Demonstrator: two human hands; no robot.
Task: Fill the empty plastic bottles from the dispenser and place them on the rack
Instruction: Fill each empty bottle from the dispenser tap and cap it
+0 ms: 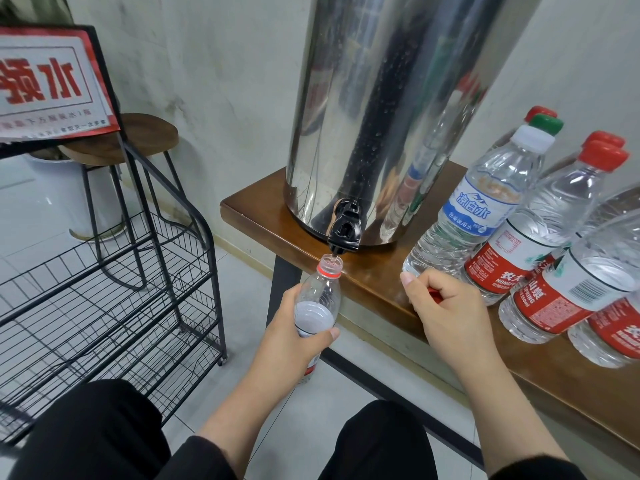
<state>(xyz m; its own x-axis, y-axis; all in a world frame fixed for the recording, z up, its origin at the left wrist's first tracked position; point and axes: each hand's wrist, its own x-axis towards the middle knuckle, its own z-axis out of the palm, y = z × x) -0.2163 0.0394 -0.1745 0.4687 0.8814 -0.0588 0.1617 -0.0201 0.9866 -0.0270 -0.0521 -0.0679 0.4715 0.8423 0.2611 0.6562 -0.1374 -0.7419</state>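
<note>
My left hand (289,336) grips an uncapped plastic bottle (320,297) with a red neck ring, held upright with its mouth right under the black tap (344,233) of the steel dispenser (388,109). Water fills the bottle partway. My right hand (441,303) rests on the wooden table edge (374,282) with fingers curled round a small red thing, apparently the cap (434,293). The black wire rack (104,296) stands at the left, its shelves bare.
Several capped bottles (498,209) with red, green and white caps stand and lean on the table at the right. A wooden stool (131,140) and a red-and-white sign (48,84) are behind the rack. My dark-clothed knees fill the bottom.
</note>
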